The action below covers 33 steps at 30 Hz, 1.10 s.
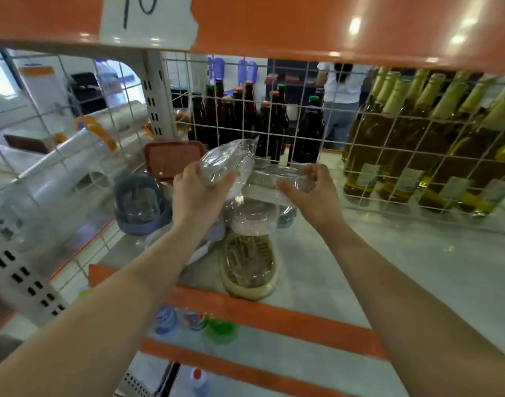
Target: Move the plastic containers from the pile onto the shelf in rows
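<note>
Now left hand [198,193] grips clear container [227,164]; right hand [308,186] pinches another [277,179].

Shelving: orange-edged boards [274,316], pale marbled surface, white wire mesh [274,90] as back and side.
Upright: white slotted post [155,96].
Sign: paper tag [148,18] on the upper board.
Light: ceiling lamps glare on the top edge.
Beyond mesh: possibly a window at left, blurred.
</note>
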Each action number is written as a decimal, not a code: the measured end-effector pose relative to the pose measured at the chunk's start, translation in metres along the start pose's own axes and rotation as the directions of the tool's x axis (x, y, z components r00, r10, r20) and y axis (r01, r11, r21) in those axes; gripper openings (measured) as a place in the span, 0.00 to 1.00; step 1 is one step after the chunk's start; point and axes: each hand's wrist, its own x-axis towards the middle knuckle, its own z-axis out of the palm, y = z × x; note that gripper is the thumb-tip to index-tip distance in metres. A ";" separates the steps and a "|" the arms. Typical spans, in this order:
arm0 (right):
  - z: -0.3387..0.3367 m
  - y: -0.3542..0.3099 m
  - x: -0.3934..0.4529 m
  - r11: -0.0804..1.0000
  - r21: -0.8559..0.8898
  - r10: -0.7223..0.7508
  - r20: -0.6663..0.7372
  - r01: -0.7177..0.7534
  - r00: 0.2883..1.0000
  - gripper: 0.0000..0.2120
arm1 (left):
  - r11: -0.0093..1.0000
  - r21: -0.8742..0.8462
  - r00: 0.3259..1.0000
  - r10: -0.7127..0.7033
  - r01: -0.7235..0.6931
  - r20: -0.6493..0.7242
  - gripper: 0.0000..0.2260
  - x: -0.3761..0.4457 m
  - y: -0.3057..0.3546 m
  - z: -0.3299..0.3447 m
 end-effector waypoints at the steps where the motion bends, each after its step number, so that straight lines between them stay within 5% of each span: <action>1: -0.009 0.000 -0.005 1.000 0.007 -0.004 -0.010 0.004 1.000 0.25 | 1.000 -0.005 1.000 0.007 -0.007 0.007 0.39 -0.006 0.005 0.002; 9: -0.094 0.018 -0.047 0.998 -0.038 0.045 -0.145 -0.051 0.988 0.27 | 0.990 -0.019 0.984 0.142 -0.141 0.110 0.34 -0.053 0.056 0.047; 18: -0.264 0.065 -0.130 0.977 -0.142 0.109 -0.309 -0.159 0.945 0.28 | 0.970 -0.156 0.930 0.225 -0.185 0.290 0.31 -0.179 0.129 0.147; 33: -0.526 0.115 -0.297 0.890 -0.276 0.146 -0.582 -0.363 0.800 0.24 | 0.901 -0.355 0.756 0.410 -0.248 0.511 0.37 -0.414 0.258 0.277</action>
